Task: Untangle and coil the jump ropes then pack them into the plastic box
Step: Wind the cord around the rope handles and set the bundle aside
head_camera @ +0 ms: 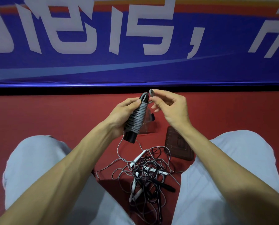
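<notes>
Above the tangled pile (148,174), a clear container (149,120) with a dark fitting sits mostly hidden behind the gray jump rope (136,119), and what it is cannot be told. Up and right of the pile lies a brown plastic piece (178,143), ribbed and flat on the floor (54,114), its upper corner covered by the right forearm; whether it is a box or only a lid is unclear. The pile's lower loops run off the bottom edge between the trousers (38,159), and its gray and black cords cross so thickly that single ropes cannot be followed.

Held in the air above the pile, the gray jump rope is wound in tight turns around black handles (131,137), whose ends stick out below the coil. The left hand (122,114) grips this bundle, fingers wrapped behind it and thumb pressed near the top turns. The right hand (169,108) pinches a small gray loop at the bundle's top between thumb and forefinger (the other fingers hang loosely curled). A loose gray strand (118,150) drops from the bundle to the pile.

In the pile lie a white handle (139,157) at its upper edge and a black handle (165,186) at its lower right. Far beyond it stands a blue banner (135,65) with large white characters, cut off at the top and sides.
</notes>
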The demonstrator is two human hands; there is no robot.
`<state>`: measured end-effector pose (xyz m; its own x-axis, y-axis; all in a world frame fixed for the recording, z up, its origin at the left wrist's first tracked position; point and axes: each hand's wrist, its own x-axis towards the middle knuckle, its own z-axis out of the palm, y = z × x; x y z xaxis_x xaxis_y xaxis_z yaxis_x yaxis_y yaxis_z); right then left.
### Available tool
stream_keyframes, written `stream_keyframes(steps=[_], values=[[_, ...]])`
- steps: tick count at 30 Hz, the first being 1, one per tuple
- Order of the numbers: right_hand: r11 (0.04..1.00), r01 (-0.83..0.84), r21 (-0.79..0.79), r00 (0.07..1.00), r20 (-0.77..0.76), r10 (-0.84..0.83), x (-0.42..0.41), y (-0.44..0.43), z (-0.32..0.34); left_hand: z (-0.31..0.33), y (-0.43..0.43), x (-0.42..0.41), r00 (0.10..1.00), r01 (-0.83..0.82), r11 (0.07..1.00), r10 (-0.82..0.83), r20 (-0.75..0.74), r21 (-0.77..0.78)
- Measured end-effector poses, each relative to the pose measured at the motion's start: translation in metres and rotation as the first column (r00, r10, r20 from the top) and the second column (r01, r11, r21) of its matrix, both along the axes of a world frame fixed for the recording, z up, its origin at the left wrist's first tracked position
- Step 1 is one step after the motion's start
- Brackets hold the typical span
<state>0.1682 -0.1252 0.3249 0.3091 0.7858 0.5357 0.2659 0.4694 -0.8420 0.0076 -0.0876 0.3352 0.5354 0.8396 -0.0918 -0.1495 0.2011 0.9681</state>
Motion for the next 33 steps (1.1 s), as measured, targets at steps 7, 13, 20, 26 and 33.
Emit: stream_keyframes(steps=[7,13,20,26,33], values=[[0.97,0.223,0.096,0.964,0.129,-0.234,-0.003,0.003,-0.008,0.0,0.0,-0.001,0.996,0.047,0.995,-0.04,0.077,-0.09],[0.931,0.312,0.19,0.86,0.36,-0.362,0.0,0.003,-0.007,-0.001,-0.003,0.003,1.0,-0.013,0.998,0.012,-0.016,-0.057],[0.923,0.264,0.278,0.734,0.563,-0.38,0.0,0.001,-0.007,-0.005,-0.005,0.004,0.995,-0.083,0.995,0.08,-0.055,-0.058],[0.939,0.244,0.241,0.663,0.666,-0.343,-0.004,-0.002,-0.008,-0.008,-0.005,0.005,0.992,-0.105,0.994,0.103,-0.077,-0.017],[0.917,0.295,0.27,0.724,0.563,-0.399,-0.008,-0.002,-0.012,-0.011,-0.001,0.004,0.988,-0.114,0.991,0.12,-0.097,0.066]])
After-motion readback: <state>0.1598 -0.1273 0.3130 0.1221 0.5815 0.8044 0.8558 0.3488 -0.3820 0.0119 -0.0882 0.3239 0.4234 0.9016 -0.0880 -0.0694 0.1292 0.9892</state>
